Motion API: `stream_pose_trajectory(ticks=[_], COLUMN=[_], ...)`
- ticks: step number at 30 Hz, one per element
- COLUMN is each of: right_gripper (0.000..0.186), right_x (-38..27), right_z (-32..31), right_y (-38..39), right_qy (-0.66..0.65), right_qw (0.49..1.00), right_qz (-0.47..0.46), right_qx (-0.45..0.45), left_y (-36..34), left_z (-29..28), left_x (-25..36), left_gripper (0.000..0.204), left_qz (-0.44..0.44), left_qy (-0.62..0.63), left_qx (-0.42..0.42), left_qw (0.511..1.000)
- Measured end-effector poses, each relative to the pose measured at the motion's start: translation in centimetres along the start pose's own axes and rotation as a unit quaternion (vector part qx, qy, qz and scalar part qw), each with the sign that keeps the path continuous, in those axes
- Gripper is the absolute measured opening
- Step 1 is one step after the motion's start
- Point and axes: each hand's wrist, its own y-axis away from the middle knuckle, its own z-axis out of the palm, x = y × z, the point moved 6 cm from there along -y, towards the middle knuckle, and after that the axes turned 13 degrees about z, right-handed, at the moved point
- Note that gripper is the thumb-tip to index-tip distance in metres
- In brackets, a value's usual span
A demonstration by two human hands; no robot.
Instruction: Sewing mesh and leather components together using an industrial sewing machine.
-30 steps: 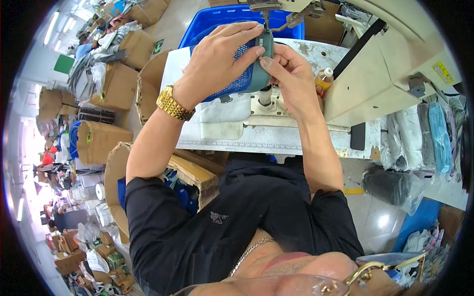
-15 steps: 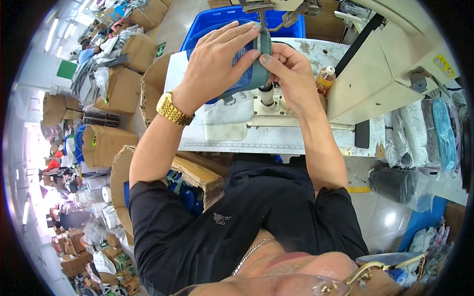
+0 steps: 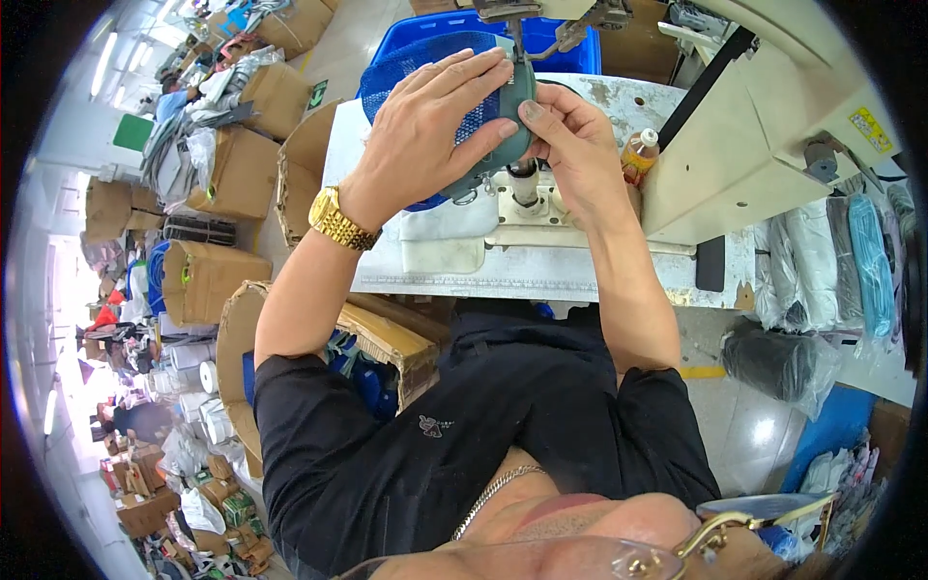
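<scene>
A blue mesh piece with a grey-green border is under the needle area of a post-bed sewing machine, raised above the white table. My left hand lies over the mesh, fingers stretched out and thumb resting on the border. Between the thumb and bent fingers of my right hand, the border's right edge is pinched. A small metal ring hangs at the piece's lower edge. Part of the mesh is hidden under my left hand, and the right fingertips are partly behind the border.
The machine's cream body rises at the right, beside a small bottle with a white cap. Behind the table stands a blue bin. Pale cloth pieces lie near the front. An open carton stands left of my lap.
The mesh piece has turned under the needle area, so its border curves differently and more blue mesh shows above my left hand. The metal ring has shifted slightly right. Both hands moved only a little.
</scene>
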Motion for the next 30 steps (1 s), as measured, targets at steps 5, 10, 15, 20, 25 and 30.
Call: stream_pose_trajectory(ticks=[5, 10, 15, 20, 25, 30], right_gripper=[0.021, 0.02, 0.022, 0.021, 0.02, 0.015], right_x=[0.1, 0.0, 0.0, -0.1, -0.1, -0.5], right_z=[-0.3, -0.2, -0.4, -0.6, -0.7, -0.4], right_y=[-0.3, -0.5, -0.6, -0.7, -0.8, -0.9], right_qy=[0.004, 0.019, 0.028, 0.029, 0.029, 0.073], right_qw=[1.0, 1.0, 0.999, 0.999, 0.999, 0.995], right_qz=[-0.009, -0.01, -0.005, -0.001, 0.001, -0.047], right_qx=[0.005, 0.008, 0.014, 0.021, 0.03, 0.042], left_y=[-0.4, -0.6, -0.8, -0.9, -0.7, -0.5], left_z=[0.3, 0.4, 0.5, 1.0, 1.9, 2.4], left_x=[-1.0, -1.7, -1.9, -2.4, -3.6, -4.3], left_gripper=[0.045, 0.044, 0.043, 0.043, 0.042, 0.042], left_qz=[0.011, 0.001, -0.009, -0.044, -0.062, -0.058], left_qy=[0.032, 0.053, 0.068, 0.08, 0.107, 0.157], left_qx=[0.026, 0.037, 0.043, 0.034, 0.042, 0.058], left_qw=[0.999, 0.998, 0.997, 0.995, 0.991, 0.984])
